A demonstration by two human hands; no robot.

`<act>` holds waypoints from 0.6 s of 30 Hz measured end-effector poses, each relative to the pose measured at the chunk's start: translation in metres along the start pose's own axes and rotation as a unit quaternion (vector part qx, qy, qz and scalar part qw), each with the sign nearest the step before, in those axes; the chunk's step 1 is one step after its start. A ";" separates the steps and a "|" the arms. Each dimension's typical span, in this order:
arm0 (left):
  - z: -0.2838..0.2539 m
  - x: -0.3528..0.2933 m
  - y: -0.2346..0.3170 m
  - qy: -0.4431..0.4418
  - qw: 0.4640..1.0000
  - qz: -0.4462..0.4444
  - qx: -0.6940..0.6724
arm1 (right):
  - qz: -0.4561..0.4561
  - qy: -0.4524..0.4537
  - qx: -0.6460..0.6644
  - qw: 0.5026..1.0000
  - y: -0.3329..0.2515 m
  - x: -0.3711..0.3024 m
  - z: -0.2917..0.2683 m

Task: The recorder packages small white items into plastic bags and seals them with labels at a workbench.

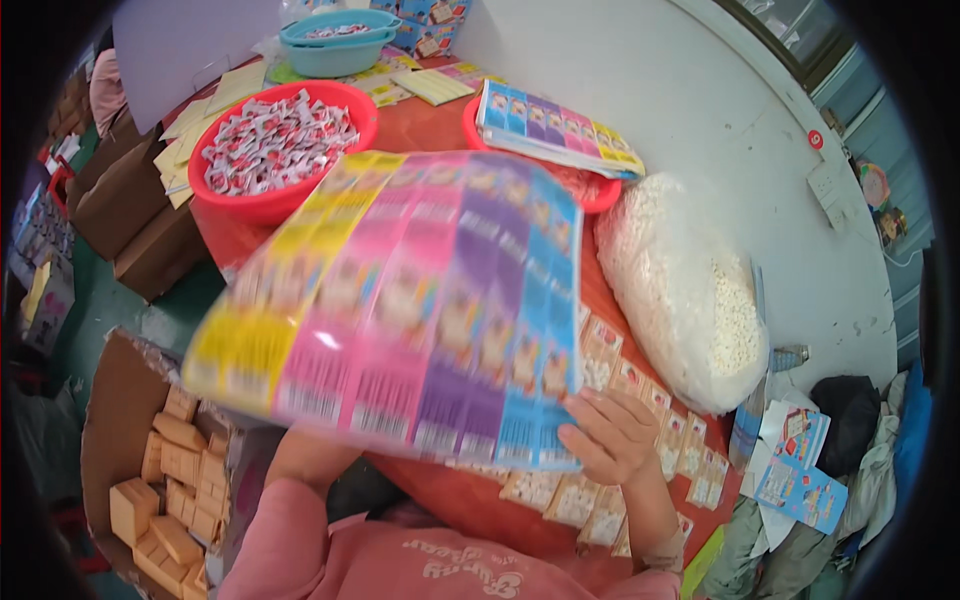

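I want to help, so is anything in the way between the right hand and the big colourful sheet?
Nothing that I can see: the right hand is at the lower right edge of the colourful sheet. The left hand is hidden, so I can't tell there.

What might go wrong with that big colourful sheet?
The colourful sheet might bump the full red basin and spill some packets. It also hides part of the red table, so little packs near the right hand could perhaps get knocked unseen.
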State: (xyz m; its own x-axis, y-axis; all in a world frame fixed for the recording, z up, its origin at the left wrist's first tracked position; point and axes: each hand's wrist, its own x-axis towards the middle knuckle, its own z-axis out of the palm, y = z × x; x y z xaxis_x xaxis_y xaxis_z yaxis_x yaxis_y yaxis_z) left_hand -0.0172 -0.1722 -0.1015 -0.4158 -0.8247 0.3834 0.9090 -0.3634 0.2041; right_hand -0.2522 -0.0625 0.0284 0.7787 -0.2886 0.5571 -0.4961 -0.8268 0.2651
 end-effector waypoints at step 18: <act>0.109 -0.047 0.004 0.111 0.990 -0.074 0.053 | 0.524 0.343 0.373 0.685 -0.017 -0.089 -0.063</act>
State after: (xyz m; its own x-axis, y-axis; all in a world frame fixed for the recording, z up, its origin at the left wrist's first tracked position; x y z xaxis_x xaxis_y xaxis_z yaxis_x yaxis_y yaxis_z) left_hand 0.0028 -0.0872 -0.0206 -0.5163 -0.8454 0.1371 0.8261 -0.4493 0.3401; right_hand -0.3372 0.0076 0.0235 -0.3447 -0.8285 0.4414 -0.1120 -0.4306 -0.8956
